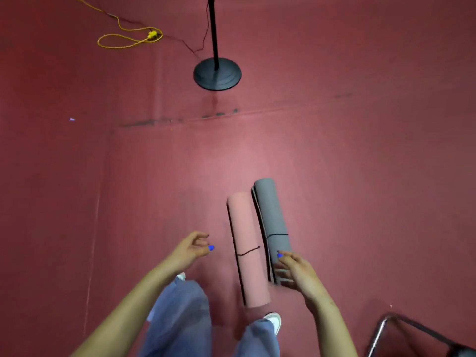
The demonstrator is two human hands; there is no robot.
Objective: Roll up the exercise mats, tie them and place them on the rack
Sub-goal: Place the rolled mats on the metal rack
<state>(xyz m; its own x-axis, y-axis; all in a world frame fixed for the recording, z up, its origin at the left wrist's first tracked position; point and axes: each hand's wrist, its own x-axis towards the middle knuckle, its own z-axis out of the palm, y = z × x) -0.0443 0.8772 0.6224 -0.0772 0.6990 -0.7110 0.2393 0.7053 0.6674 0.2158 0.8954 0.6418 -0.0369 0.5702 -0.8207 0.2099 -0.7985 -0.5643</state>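
Grey mat (272, 217) touched by right hand (298, 273), pink mat (248, 248) beside, left hand (192, 249) loose

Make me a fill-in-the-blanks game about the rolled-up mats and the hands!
1. Beside the grey mat lies a rolled mat coloured ____.
2. Each mat is tied with a dark ____.
3. The ____ hand touches the grey mat's near end.
4. The black stand has a base shaped ____.

Missing words: pink; string; right; round

No readable text, label, brand, number or sign anywhere in view.
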